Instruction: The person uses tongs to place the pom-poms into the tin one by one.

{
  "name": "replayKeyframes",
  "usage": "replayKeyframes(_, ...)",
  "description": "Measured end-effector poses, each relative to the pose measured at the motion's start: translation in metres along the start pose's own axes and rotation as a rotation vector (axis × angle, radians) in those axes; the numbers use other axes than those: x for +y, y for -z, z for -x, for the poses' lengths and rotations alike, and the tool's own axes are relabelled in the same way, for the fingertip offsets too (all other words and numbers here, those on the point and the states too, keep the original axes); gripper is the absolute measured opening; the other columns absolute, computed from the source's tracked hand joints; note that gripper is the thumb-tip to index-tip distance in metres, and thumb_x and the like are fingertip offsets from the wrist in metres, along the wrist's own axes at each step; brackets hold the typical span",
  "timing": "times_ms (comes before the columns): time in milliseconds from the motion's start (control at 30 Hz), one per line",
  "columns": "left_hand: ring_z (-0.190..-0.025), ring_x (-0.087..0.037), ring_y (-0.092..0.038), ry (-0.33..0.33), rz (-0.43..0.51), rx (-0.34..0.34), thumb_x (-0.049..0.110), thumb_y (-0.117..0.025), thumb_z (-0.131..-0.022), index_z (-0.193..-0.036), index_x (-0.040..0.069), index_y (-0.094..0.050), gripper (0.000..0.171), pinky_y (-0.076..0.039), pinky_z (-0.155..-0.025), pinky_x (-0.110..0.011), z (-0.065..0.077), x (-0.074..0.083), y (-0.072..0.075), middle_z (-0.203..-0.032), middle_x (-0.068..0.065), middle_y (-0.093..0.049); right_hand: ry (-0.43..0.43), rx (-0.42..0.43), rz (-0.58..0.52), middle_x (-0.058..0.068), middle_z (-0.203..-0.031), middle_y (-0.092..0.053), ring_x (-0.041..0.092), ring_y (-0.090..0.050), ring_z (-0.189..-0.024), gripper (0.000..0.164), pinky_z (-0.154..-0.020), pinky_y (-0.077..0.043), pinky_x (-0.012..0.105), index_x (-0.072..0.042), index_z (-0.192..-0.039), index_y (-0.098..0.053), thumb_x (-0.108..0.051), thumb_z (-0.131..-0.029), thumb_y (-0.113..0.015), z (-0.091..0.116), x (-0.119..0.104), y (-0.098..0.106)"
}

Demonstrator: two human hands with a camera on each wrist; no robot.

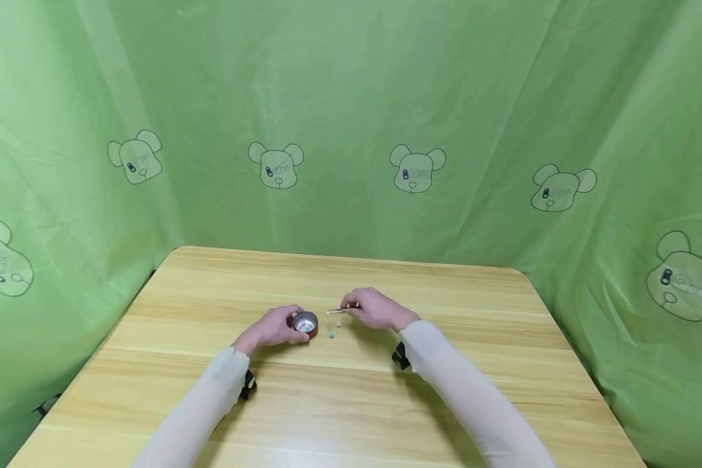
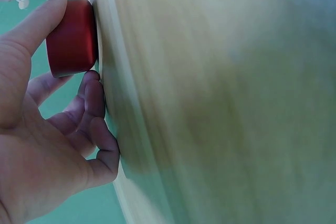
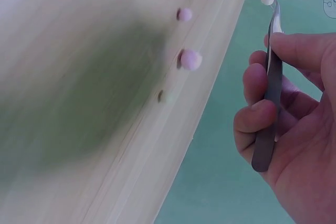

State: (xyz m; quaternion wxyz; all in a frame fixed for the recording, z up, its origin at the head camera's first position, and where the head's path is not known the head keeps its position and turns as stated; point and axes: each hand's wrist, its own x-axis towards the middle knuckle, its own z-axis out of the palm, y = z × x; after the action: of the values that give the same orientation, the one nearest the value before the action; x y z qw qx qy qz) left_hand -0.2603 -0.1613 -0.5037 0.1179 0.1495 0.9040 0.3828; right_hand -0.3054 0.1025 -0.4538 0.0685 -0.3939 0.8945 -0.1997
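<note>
Right wrist: tweezers (image 3: 274, 80) in curled hand (image 3: 308, 129)

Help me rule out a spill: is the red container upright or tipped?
Upright: the head view shows the red container in the left hand, its open mouth facing up.

On my feed I see a red tin (image 2: 72, 38), silvery inside, grey tweezers (image 3: 265, 145), white, pink and teal beads (image 3: 191, 60), a yellowish grained table (image 1: 339, 409), pale sleeves (image 1: 470, 390) and a green curtain (image 1: 339, 78) patterned with bear outlines (image 1: 278, 170).
</note>
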Motion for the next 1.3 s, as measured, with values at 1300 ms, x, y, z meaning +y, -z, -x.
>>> replayKeyframes(1300, -0.096, -0.019, -0.057, -0.016, -0.014, 0.004, 0.029, -0.079, -0.076, -0.123, 0.012, -0.057, 0.054, -0.047, -0.084, -0.039, -0.001, -0.002, 0.002, -0.107, -0.005, -0.062, -0.014, -0.091, -0.023, -0.004, -0.094, -0.061, 0.009, -0.055, -0.082, 0.014, -0.075, -0.047, 0.027, -0.014, -0.102, -0.068, -0.011, -0.094, -0.057, -0.031, -0.021, -0.018)
